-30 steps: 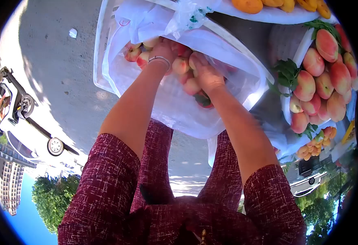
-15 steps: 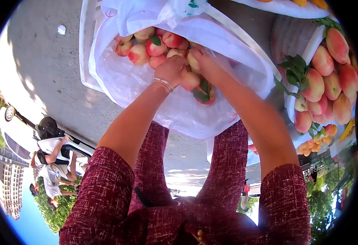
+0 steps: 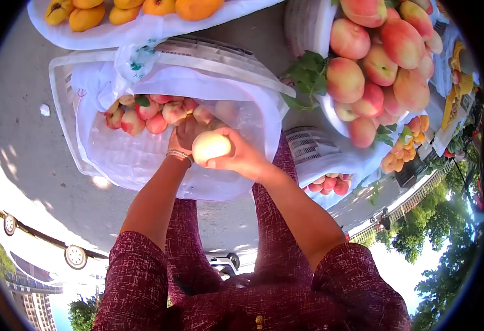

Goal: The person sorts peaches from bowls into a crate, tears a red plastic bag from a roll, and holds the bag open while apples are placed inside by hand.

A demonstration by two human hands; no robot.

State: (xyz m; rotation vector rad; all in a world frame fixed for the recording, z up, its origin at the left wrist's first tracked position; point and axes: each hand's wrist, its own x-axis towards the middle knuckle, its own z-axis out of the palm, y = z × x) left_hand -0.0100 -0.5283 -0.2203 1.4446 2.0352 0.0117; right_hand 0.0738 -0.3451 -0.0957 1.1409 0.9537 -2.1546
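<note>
Over the near side of the white crate, the right hand holds one pale peach, fingers and thumb curved round its side. The left hand is just beside it, fingers bent towards the red-and-yellow peaches on the white liner; whether it grips anything cannot be told. The pale peach is judged fairly light, firm but easily bruised, perhaps slightly slippery; a gentle, spread hold round its widest part appears suitable. Glare washes out its surface, so blemishes cannot be assessed. The left fingertips are hard to make out, and the top edge of the view cuts off the yellow fruit.
</note>
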